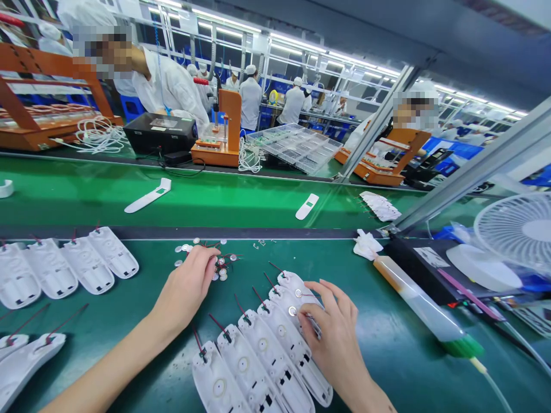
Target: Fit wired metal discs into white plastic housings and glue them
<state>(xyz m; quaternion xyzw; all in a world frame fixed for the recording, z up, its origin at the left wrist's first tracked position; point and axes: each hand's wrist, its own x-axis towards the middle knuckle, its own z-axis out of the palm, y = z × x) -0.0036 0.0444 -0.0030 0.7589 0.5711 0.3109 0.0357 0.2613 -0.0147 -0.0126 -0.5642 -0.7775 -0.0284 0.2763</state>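
My left hand (pixel 189 287) reaches to a loose pile of small round metal discs (pixel 222 272) with thin red wires. Its thumb and fingers are pinched together; what lies between the tips is hidden. My right hand (pixel 333 321) is over the right end of a row of white plastic housings (pixel 258 350). Its thumb and index finger close at the edge of a small round disc (pixel 293 311) on a housing, while its other fingers are bent. Another disc (pixel 298 293) sits just above. Red wires stick up from the housings' upper ends, and round discs or seats show inside several.
More white housings (pixel 90 267) lie at left. Beyond a dark ledge, a green belt (pixel 232 201) carries white covers (pixel 148 196). A glue syringe (pixel 419 301) with a hose, a black box (pixel 417 269) and a fan (pixel 525 229) stand at right. Co-workers and orange fixtures (pixel 219 135) are behind.
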